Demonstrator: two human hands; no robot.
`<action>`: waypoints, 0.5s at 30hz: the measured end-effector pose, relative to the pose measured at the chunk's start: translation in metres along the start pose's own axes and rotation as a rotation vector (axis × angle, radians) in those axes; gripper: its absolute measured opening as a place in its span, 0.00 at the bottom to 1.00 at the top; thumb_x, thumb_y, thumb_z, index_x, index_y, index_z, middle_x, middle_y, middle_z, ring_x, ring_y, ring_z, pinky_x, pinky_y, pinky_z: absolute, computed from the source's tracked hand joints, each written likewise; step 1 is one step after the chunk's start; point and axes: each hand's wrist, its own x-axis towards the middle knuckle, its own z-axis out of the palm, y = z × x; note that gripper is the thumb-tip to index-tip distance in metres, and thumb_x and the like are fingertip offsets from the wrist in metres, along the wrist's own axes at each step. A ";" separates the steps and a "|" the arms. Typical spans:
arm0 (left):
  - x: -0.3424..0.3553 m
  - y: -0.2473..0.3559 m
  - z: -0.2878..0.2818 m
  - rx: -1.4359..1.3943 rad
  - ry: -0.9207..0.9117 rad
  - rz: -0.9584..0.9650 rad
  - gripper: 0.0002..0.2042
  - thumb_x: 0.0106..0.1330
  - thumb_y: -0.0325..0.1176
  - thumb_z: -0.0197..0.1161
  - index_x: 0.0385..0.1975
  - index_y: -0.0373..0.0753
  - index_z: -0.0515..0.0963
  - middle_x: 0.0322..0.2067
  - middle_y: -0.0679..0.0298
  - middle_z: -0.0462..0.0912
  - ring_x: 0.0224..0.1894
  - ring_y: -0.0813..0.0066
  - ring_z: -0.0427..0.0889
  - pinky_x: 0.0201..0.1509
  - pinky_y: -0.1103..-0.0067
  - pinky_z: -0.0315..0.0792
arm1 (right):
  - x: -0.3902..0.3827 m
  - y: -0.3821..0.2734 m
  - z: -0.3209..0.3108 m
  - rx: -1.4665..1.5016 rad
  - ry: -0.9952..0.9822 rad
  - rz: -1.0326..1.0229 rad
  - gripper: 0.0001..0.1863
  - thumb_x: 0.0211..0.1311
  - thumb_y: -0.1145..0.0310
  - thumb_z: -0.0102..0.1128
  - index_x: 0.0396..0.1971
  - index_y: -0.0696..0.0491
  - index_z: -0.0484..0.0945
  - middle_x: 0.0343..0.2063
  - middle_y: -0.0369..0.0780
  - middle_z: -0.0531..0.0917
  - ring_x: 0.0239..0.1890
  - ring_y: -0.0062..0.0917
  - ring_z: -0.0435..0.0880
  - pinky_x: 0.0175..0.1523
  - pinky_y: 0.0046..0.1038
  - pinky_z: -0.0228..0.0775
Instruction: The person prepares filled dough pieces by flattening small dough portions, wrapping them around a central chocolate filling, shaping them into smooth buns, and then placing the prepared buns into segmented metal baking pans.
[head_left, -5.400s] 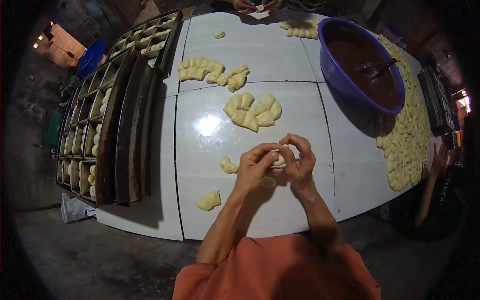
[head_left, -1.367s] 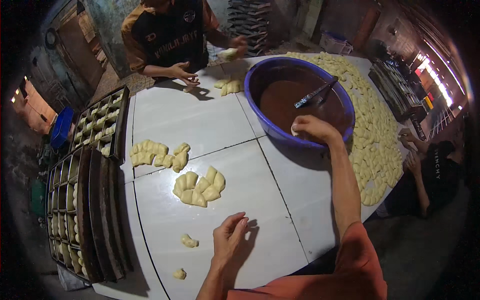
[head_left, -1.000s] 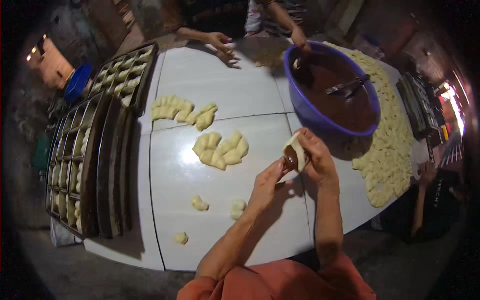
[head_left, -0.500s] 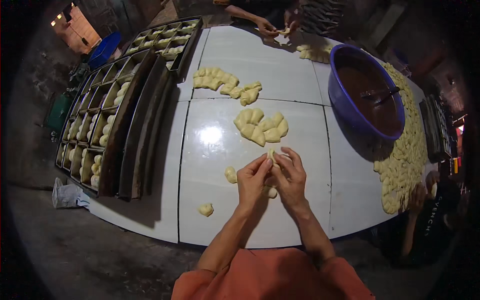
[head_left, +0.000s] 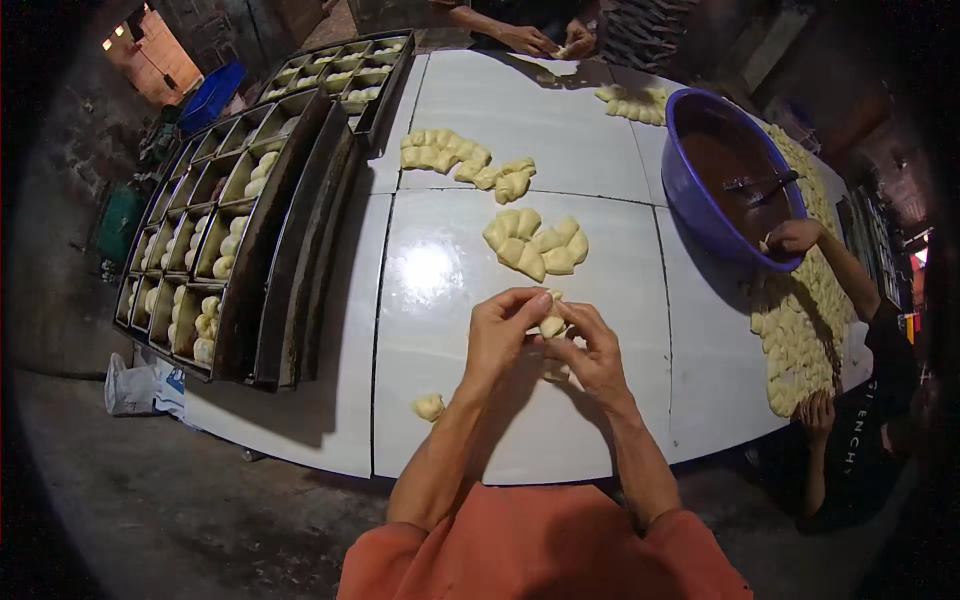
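"Where to look for the dough [head_left: 553, 325]?"

"At the centre of the clock, between the left hand [head_left: 497, 335] and the right hand [head_left: 592, 355], seemingly just above the table [head_left: 620, 300]."

"And the grip?"

"Nearly closed on both sides. Thumbs and fingertips of 2 hands, all on the same 1 piece, with hardly any gap. Underside hidden, so cannot tell how hard pressed."

"How best to pinch?"

"Probably in short stretches: press, turn a little, press again. Better with the soft of the thumb than the nail, since likely to tear if pulled thin. Keep the pressure even, left against right, and avoid tugging the 2 sides apart."

"Anything close by to mind?"

"At 6 o'clock, 1 lump [head_left: 555, 372], partly hidden below the right hand; best not to drop a wrist onto that. At 8 o'clock, 1 more piece [head_left: 428, 407], just beside the left forearm. At 12 o'clock, a cluster [head_left: 535, 243]."

"Farther out?"

"At 2 o'clock, the tub [head_left: 690, 215] of brown mix [head_left: 725, 165], with a co-worker's hand [head_left: 795, 238] at the rim. Toward 10 o'clock, trays [head_left: 245, 285]."
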 end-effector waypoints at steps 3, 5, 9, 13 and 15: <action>-0.012 -0.005 0.005 0.007 -0.115 0.102 0.17 0.64 0.33 0.70 0.49 0.32 0.80 0.43 0.58 0.85 0.44 0.72 0.85 0.41 0.78 0.83 | 0.002 0.011 -0.002 -0.015 0.152 -0.098 0.14 0.63 0.72 0.65 0.49 0.54 0.81 0.51 0.40 0.77 0.50 0.23 0.77 0.51 0.26 0.72; -0.012 -0.005 -0.003 0.032 -0.121 0.101 0.17 0.64 0.33 0.69 0.50 0.32 0.80 0.44 0.57 0.85 0.42 0.73 0.84 0.41 0.78 0.83 | 0.006 0.007 0.002 0.001 0.172 -0.093 0.12 0.63 0.72 0.66 0.46 0.55 0.80 0.51 0.40 0.77 0.50 0.23 0.77 0.51 0.26 0.72; -0.005 -0.010 -0.014 0.005 -0.238 0.078 0.14 0.68 0.32 0.65 0.49 0.32 0.80 0.42 0.59 0.85 0.40 0.75 0.84 0.41 0.79 0.82 | 0.007 -0.002 0.011 0.093 0.155 -0.049 0.12 0.60 0.72 0.69 0.42 0.53 0.78 0.41 0.37 0.77 0.42 0.20 0.75 0.50 0.26 0.69; -0.007 -0.023 -0.008 0.039 -0.313 0.038 0.13 0.70 0.32 0.61 0.49 0.32 0.80 0.42 0.62 0.83 0.42 0.78 0.82 0.44 0.80 0.80 | 0.005 0.026 0.009 -0.053 0.301 -0.156 0.10 0.62 0.71 0.69 0.30 0.54 0.74 0.30 0.34 0.75 0.35 0.18 0.72 0.43 0.22 0.66; -0.008 -0.028 -0.006 -0.102 -0.325 0.030 0.13 0.72 0.31 0.59 0.51 0.30 0.79 0.39 0.62 0.84 0.39 0.81 0.83 0.42 0.82 0.81 | 0.007 0.023 0.011 -0.045 0.354 -0.132 0.15 0.61 0.68 0.71 0.24 0.55 0.71 0.24 0.32 0.73 0.30 0.16 0.70 0.37 0.21 0.64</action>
